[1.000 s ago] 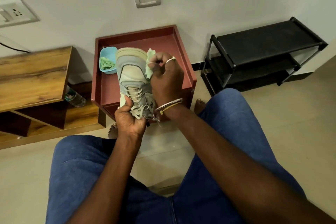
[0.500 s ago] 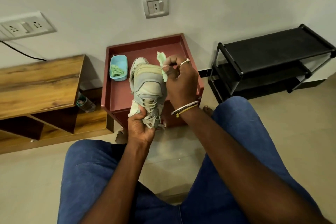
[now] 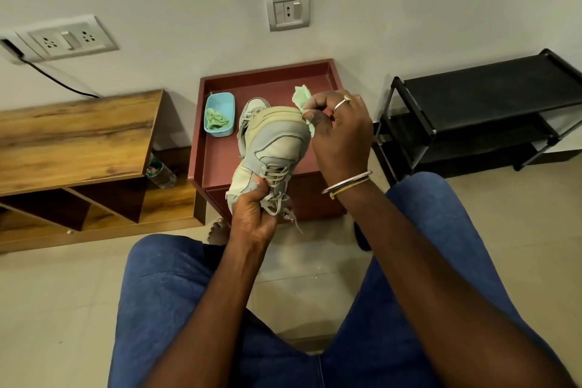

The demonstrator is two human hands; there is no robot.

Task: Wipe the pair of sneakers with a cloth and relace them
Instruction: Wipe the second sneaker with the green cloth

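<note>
My left hand (image 3: 252, 217) grips a grey laced sneaker (image 3: 274, 151) at its heel end and holds it up, toe pointing away, over the red side table (image 3: 217, 157). My right hand (image 3: 338, 132) pinches a light green cloth (image 3: 303, 99) against the right side of the toe. The second sneaker (image 3: 250, 110) lies on the table behind the held one, mostly hidden by it.
A blue tub (image 3: 220, 113) holding a crumpled green cloth sits at the table's back left. A wooden shelf unit (image 3: 72, 135) stands to the left with a bottle (image 3: 160, 172) beside it. A black shoe rack (image 3: 482, 110) stands to the right. My knees in blue jeans fill the foreground.
The cloth in my right hand has slid along the right side of the toe towards its tip. The camera has tilted, so the whole scene sits lower in view.
</note>
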